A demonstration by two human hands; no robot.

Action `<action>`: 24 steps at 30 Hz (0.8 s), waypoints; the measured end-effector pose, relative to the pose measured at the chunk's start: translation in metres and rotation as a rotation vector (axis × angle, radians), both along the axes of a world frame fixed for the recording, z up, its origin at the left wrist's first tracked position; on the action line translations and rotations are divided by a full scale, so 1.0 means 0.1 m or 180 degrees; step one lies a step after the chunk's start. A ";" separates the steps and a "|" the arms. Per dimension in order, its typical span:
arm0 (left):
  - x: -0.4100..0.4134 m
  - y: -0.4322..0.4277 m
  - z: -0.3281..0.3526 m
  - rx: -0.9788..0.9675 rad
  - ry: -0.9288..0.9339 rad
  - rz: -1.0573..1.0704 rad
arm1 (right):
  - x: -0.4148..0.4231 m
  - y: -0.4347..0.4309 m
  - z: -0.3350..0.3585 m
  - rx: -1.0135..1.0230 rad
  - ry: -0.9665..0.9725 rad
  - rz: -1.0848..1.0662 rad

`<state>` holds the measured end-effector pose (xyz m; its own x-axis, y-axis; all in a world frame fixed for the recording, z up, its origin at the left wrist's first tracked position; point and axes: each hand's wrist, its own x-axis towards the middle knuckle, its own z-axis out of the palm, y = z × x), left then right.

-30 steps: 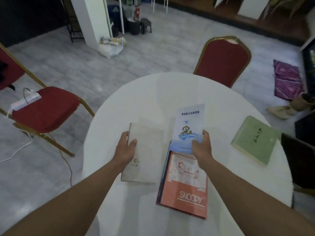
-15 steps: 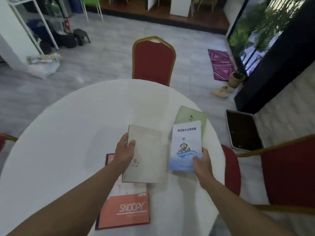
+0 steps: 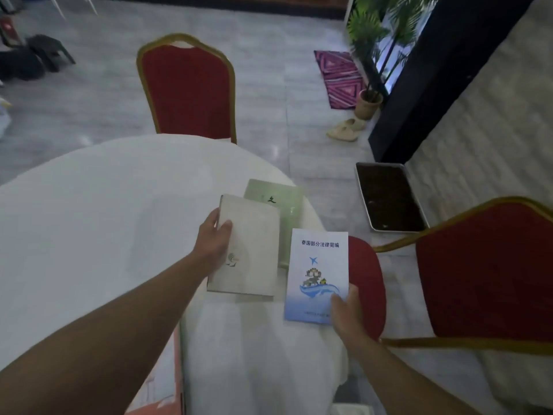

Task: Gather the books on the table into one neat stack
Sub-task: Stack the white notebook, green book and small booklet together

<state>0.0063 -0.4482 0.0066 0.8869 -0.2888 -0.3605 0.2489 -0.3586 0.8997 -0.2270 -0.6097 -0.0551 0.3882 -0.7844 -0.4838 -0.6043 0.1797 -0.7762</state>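
Note:
My left hand (image 3: 214, 242) grips the left edge of a grey-white book (image 3: 253, 250), which is held over the lower left part of a green book (image 3: 281, 202) lying near the right edge of the round white table (image 3: 89, 211). My right hand (image 3: 347, 313) holds the lower right corner of a blue-and-white booklet (image 3: 317, 274), to the right of the grey-white book and past the table's edge. An orange book (image 3: 167, 384) lies at the bottom, mostly hidden by my left forearm.
A red chair with a gold frame (image 3: 188, 88) stands at the far side of the table. Another red chair (image 3: 478, 280) is close on the right. A dark tray (image 3: 389, 199), slippers (image 3: 347, 128), a potted plant (image 3: 368, 103) and a pink mat (image 3: 339, 77) are on the floor.
Both hands carried their books to the right, to the green book. The grey-white book now overlaps the green book. The orange book has dropped to the bottom left of the view.

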 end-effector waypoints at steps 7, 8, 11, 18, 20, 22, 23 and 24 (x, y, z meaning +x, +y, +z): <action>0.45 -0.54 -0.25 0.0241 -0.0065 -0.0190 | 0.05 -0.20 -0.31 0.0056 0.0222 0.0127; 0.51 -0.58 -0.30 0.0324 -0.0114 -0.0211 | 0.05 -0.21 -0.34 0.0052 0.0190 0.0195; 0.65 -0.61 -0.46 0.1000 -0.0144 -0.0608 | 0.01 -0.20 -0.36 0.0026 0.0149 0.0265; 0.58 -0.56 -0.73 0.2000 -0.0551 -0.1265 | 0.07 -0.13 -0.34 -0.0016 0.0145 0.0181; 0.57 -0.50 -0.76 0.1753 -0.0507 -0.1195 | 0.07 -0.12 -0.32 -0.0047 0.0144 0.0183; 0.53 -0.46 -0.74 0.1588 -0.0592 -0.1104 | 0.07 -0.10 -0.33 -0.0102 0.0163 0.0197; 0.50 -0.44 -0.71 0.1546 -0.0617 -0.1090 | 0.07 -0.10 -0.32 -0.0105 0.0173 0.0196; 0.48 -0.42 -0.71 0.1520 -0.0629 -0.1095 | 0.07 -0.09 -0.32 -0.0093 0.0169 0.0193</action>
